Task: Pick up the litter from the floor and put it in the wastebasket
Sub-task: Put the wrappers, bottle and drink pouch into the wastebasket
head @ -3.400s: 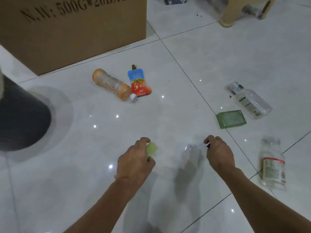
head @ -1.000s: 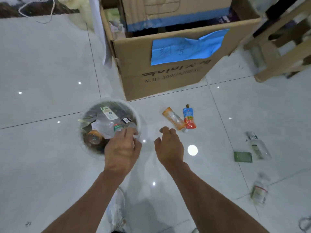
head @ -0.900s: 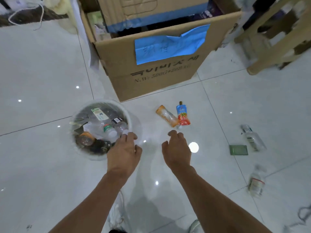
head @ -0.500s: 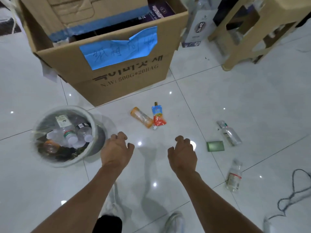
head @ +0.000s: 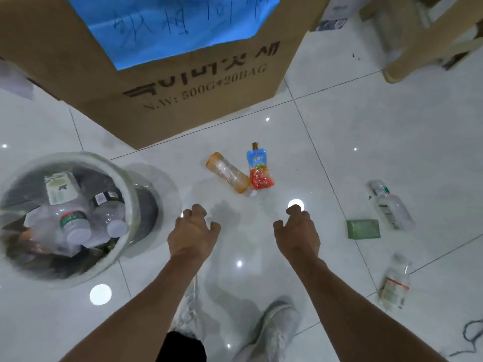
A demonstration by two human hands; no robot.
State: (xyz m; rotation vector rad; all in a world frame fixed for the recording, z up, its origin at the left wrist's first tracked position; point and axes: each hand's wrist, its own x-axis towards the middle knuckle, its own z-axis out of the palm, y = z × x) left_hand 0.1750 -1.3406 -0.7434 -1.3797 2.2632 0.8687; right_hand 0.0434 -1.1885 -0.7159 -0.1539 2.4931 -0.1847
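Observation:
The round wastebasket (head: 130, 197) stands at the left, holding several plastic bottles. My left hand (head: 192, 233) hovers just right of its rim, empty, fingers curled apart. My right hand (head: 298, 231) is level with it, also empty with loose fingers. Ahead of both hands lie an orange bottle (head: 227, 172) and a blue-and-red drink pouch (head: 259, 167), touching each other. To the right on the floor are a clear bottle (head: 389, 205), a green flat box (head: 363, 229) and another clear bottle with a red-striped label (head: 394, 282).
A large cardboard box (head: 183, 82) with a blue paper sheet stands behind the litter. A beige stool leg (head: 407, 61) is at the upper right. My shoes (head: 271, 325) are below on the glossy white tiles. A dark cable (head: 473, 335) lies at the lower right.
Both hands carried small litter to the wastebasket and let it go. They have since drawn away from the rim, empty, and the view has dropped closer to the floor.

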